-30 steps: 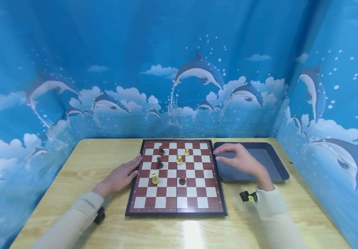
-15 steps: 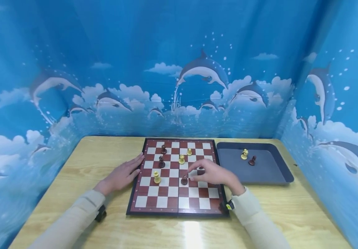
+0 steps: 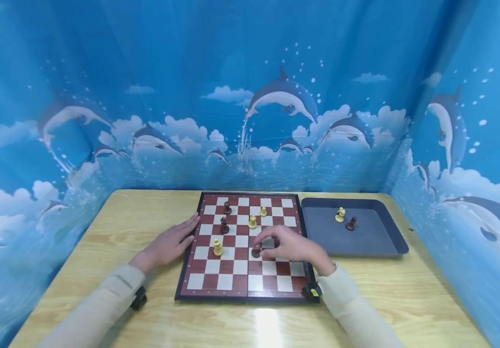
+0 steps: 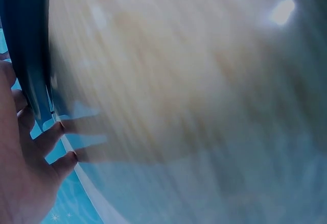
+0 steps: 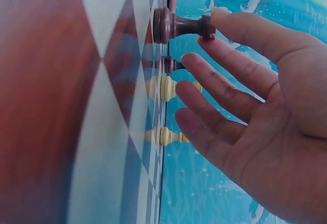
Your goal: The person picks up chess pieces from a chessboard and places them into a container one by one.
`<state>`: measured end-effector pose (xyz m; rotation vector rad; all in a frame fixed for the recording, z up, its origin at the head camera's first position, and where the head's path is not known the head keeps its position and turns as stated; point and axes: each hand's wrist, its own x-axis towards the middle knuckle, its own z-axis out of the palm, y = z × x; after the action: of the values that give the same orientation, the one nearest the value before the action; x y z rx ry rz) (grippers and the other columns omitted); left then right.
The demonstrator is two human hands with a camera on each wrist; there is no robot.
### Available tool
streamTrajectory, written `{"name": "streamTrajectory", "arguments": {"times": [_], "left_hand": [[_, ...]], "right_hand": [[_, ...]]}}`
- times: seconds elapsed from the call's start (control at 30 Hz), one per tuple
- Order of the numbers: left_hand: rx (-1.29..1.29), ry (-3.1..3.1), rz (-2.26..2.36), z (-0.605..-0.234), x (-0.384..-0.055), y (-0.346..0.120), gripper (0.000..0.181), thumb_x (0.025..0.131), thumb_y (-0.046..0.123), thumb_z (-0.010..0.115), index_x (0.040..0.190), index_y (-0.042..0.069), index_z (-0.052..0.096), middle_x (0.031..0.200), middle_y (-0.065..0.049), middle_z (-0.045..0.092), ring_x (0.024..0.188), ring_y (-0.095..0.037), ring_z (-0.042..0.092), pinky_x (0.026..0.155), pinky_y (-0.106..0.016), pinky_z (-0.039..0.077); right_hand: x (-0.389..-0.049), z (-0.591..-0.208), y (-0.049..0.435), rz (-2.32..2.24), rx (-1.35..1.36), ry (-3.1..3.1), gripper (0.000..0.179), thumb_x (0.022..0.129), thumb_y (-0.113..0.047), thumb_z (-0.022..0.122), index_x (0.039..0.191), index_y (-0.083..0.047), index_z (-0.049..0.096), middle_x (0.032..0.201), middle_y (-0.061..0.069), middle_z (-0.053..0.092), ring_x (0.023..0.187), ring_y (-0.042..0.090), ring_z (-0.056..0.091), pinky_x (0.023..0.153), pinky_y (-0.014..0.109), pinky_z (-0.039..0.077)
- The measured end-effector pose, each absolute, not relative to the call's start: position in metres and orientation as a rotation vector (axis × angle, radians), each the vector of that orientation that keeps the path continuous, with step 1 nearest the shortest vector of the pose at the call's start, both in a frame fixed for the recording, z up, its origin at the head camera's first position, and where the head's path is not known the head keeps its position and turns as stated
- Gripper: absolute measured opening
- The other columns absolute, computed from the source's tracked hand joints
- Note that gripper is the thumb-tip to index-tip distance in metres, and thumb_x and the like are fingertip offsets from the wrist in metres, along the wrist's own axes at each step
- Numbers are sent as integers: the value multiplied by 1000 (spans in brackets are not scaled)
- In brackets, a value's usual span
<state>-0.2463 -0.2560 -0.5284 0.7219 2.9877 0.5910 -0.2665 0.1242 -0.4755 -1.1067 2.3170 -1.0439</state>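
The chessboard (image 3: 237, 294) lies on the table with several dark and yellow pieces upright on it. My right hand (image 3: 286, 244) is over the board's right half. Its thumb and index finger pinch the notched top of a dark rook (image 5: 186, 26), whose base is at the board's surface. The other fingers are spread and hold nothing. My left hand (image 3: 167, 246) lies flat with its fingertips at the board's left edge. A yellow rook (image 3: 218, 247) stands left of the dark one. Farther back are two dark pieces, including one (image 3: 224, 225), and two yellow ones, including one (image 3: 252, 222).
A grey tray (image 3: 363, 244) sits right of the board. Inside it are a yellow piece (image 3: 340, 214) and a dark piece (image 3: 351, 223). A blue dolphin-print curtain (image 3: 180, 72) surrounds the wooden table (image 3: 215, 326) at the back and sides.
My right hand has moved left from over the tray to the dark rook, and its thumb and index finger have closed on the top. The left hand has stayed at the board's edge.
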Motion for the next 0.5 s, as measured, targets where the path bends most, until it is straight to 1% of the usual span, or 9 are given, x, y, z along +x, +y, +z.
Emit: {"name": "streamTrajectory", "arguments": {"times": [0.1,0.3,0.5], "left_hand": [[716,2984,602,-528,-246,-256,58,111,33,36,161,6,24,169,-14,19,151,-41,28,121,-61,27],[704,2980,599,-529,-246,-257,58,111,33,37,161,6,23,169,-12,18,151,-40,29,121,-61,27],[703,2974,613,-529,-246,-257,58,111,33,37,161,7,23,169,-12,18,151,-40,28,121,-62,27]], "right_hand": [[-266,-477,122,-1010,-1093,2341,28,94,-12,74,122,-10,73,122,2,70,113,23,65,93,47,57],[-264,-477,118,-967,-1095,2343,32,94,-10,72,126,-8,71,125,4,70,118,22,64,100,44,56],[-265,-479,117,-961,-1102,2345,30,94,-10,72,124,-9,72,124,4,70,117,22,64,100,42,56]]}}
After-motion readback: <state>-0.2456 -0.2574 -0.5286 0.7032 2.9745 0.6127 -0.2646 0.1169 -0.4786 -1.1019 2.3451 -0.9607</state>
